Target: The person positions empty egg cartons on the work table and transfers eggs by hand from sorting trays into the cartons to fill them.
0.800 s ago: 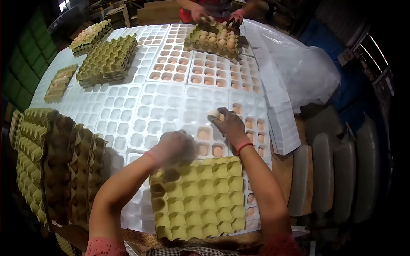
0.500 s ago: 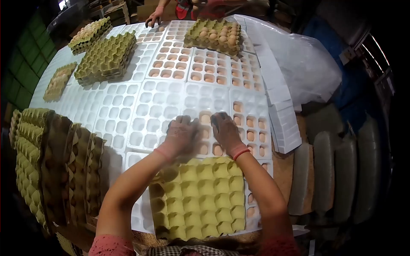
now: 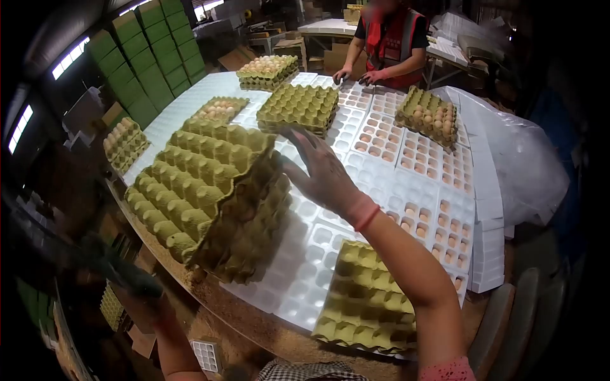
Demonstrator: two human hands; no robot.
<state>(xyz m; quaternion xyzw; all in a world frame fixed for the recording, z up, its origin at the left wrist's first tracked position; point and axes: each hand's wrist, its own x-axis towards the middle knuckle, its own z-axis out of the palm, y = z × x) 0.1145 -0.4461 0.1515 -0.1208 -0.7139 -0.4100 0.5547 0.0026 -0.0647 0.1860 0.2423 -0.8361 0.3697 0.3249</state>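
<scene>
A tall stack of yellow-green egg trays (image 3: 210,174) stands at the table's left front edge, between my two hands. My right hand (image 3: 321,168), gloved with dark fingertips, is open at the stack's right upper edge; I cannot tell whether it touches. Low to the left of the stack is my left hand (image 3: 130,273), dark and a little blurred, with fingers looking stretched out and nothing seen in them. Beneath my right forearm lies an egg tray (image 3: 362,298) with no eggs showing. White foam trays (image 3: 406,219) beside it hold brown eggs in some cups.
Further egg trays (image 3: 298,105) are stacked mid-table. Trays with eggs stand at the back (image 3: 267,70), left (image 3: 126,143) and right (image 3: 429,117). A co-worker (image 3: 391,47) in a red vest works across the table. Clear plastic sheeting (image 3: 524,162) hangs at the right.
My view has swung left. Both hands have left the egg-filled foam cups: the right is now by the tray stack, the left low at its far side. The co-worker is in fuller view.
</scene>
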